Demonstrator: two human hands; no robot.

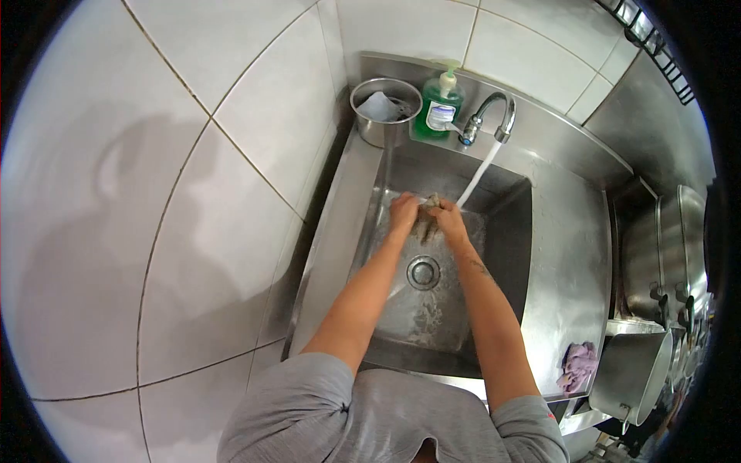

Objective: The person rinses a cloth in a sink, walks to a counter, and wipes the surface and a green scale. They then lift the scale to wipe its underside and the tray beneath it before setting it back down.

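Observation:
Inside the steel sink (502,231), my left hand (403,211) and my right hand (449,219) are close together, fingers closed on a limp grey-brown cloth (425,226). The cloth hangs between them above the sink floor, partly hidden by the fingers. Water (478,174) runs from the curved tap (505,123) and comes down beside my right hand. Just nearer to me than the cloth is the round drain (423,272), with suds and wet streaks on the metal around it.
On the back ledge stand a steel pot (380,133) with something pale in it and a green soap pump bottle (441,104). A purple cloth (577,366) lies on the right counter. Large metal pans (631,376) are stacked at the right. A tiled wall (255,154) rises at the left.

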